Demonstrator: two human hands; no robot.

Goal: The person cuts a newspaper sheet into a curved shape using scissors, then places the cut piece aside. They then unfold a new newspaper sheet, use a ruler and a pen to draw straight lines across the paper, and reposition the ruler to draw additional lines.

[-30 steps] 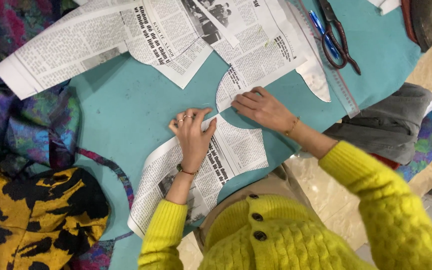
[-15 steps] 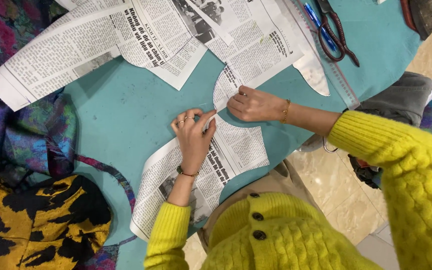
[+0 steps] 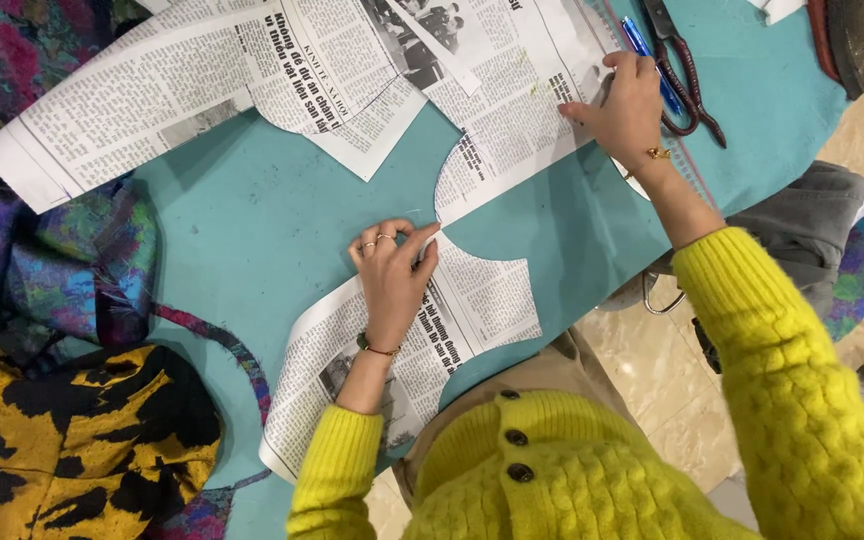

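Observation:
My left hand [image 3: 392, 275] lies flat, fingers spread, on a cut newspaper piece [image 3: 482, 300] at the near edge of the teal table [image 3: 282, 230]. Its fingertips sit at the piece's pointed top corner. My right hand [image 3: 624, 105] is stretched out to the far right and rests on another curved newspaper piece [image 3: 512, 130]. Its fingers are bent, and I cannot tell if they pinch something small. Just beyond that hand lie a blue pen [image 3: 640, 38] and dark-handled scissors [image 3: 690, 80].
More newspaper sheets [image 3: 152, 95] cover the far side of the table. Multicoloured fabric [image 3: 42, 280] and a yellow-and-black patterned cloth [image 3: 62, 440] are heaped at the left. A grey cloth [image 3: 802, 215] hangs off the right edge above the tiled floor [image 3: 662, 400].
My right hand has left the spot beside my left hand and moved up and to the right, toward the pen and scissors. My left hand stays pressed on the near paper piece.

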